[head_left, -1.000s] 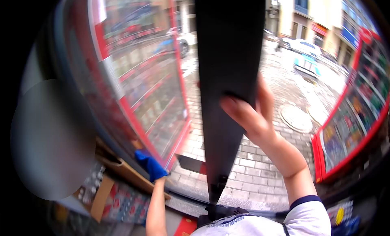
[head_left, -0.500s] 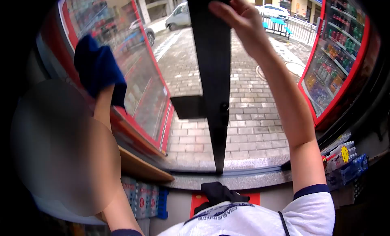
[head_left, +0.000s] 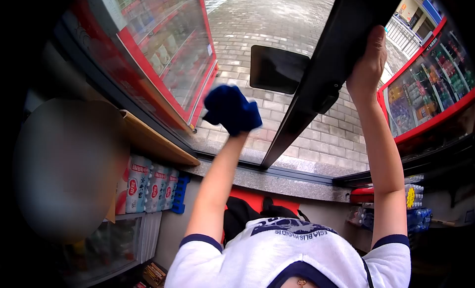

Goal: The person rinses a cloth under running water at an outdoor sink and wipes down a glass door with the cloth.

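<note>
A dark blue cloth (head_left: 231, 107) covers my left hand (head_left: 239, 131), which is wrapped in it near the glass, left of the door's black frame. My right hand (head_left: 367, 65) grips the edge of the black door frame (head_left: 316, 82) high up on its right side, thumb pointing up. A dark rectangular plate (head_left: 278, 69) juts from the left of that frame, and a black lock or handle part (head_left: 327, 101) sits on it below my right hand.
A red-framed glass cooler (head_left: 173, 55) stands at the left, another with bottles (head_left: 430, 82) at the right. Packs of bottled water (head_left: 151, 186) are at lower left beside a cardboard edge (head_left: 158, 139). A stone sill (head_left: 277, 185) crosses below; brick paving (head_left: 237, 50) lies outside.
The door frame has tilted in view and shifted right with my right hand on it. My left hand and the blue cloth have moved right, away from the left cooler's glass.
</note>
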Action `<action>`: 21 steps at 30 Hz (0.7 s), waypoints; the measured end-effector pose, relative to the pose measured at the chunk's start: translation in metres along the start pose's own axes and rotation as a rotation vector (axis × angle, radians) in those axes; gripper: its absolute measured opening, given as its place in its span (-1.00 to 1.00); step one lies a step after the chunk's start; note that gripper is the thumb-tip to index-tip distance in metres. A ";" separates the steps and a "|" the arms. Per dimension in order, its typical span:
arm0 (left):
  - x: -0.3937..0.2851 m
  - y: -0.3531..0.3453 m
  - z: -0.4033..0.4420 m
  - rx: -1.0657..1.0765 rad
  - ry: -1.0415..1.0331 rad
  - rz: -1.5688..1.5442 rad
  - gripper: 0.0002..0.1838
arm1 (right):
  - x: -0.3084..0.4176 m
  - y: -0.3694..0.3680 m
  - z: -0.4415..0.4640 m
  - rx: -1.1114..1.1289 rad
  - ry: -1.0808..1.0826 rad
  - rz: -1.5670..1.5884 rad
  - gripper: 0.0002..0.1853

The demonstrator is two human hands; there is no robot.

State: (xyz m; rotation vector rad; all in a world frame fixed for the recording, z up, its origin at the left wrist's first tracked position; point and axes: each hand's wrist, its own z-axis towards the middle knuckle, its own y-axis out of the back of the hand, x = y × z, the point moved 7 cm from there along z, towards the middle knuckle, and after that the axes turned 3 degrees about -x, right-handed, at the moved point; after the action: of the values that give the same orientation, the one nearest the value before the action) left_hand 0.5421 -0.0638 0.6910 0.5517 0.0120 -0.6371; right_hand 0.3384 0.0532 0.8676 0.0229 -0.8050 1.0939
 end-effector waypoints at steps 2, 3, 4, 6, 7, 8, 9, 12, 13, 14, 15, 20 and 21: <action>-0.016 -0.062 -0.097 0.556 0.006 0.005 -0.63 | 0.000 0.006 -0.003 -0.004 0.002 0.015 -0.45; -0.018 -0.071 -0.128 0.530 -0.023 -0.010 -0.69 | -0.002 0.009 -0.004 -0.017 -0.016 0.019 -0.45; -0.020 -0.081 -0.159 0.504 -0.052 -0.024 -0.67 | 0.002 0.010 -0.007 0.020 0.007 -0.027 -0.45; -0.011 -0.078 -0.181 0.654 0.153 -0.063 -0.51 | 0.002 0.011 -0.011 0.025 0.000 -0.019 -0.46; -0.009 -0.080 -0.197 0.446 0.075 -0.077 -0.40 | 0.005 0.013 -0.012 0.027 -0.006 -0.022 -0.46; -0.015 -0.052 -0.164 0.220 0.059 -0.135 -0.49 | 0.008 0.012 -0.012 0.029 -0.008 -0.010 -0.46; -0.013 -0.042 -0.128 0.074 0.054 -0.189 -0.55 | 0.013 0.009 -0.012 0.032 0.007 0.000 -0.46; -0.016 -0.056 -0.044 -0.048 -0.066 -0.158 -0.66 | 0.016 0.007 -0.012 0.048 0.023 0.010 -0.46; -0.018 -0.067 -0.020 -0.039 -0.119 -0.119 -0.68 | 0.012 0.008 -0.012 0.051 0.023 -0.008 -0.46; -0.044 -0.030 0.023 -0.243 -0.130 -0.472 -0.77 | 0.013 0.007 -0.013 0.070 0.049 -0.034 -0.47; -0.062 0.013 0.041 -0.339 -0.207 -0.531 -0.80 | 0.013 0.003 -0.016 0.084 0.041 -0.031 -0.47; -0.068 0.025 0.024 -0.141 -0.017 -0.862 -0.66 | -0.002 -0.001 -0.029 -0.057 -0.043 0.003 -0.43; -0.052 0.009 0.010 -0.071 0.139 -1.032 -0.60 | -0.007 -0.010 -0.036 -0.043 -0.038 0.006 -0.44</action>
State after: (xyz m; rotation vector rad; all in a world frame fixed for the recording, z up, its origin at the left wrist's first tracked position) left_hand 0.5029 -0.0338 0.7133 0.4977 0.4734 -1.5913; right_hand 0.3652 0.0567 0.8407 0.0049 -0.8631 1.0841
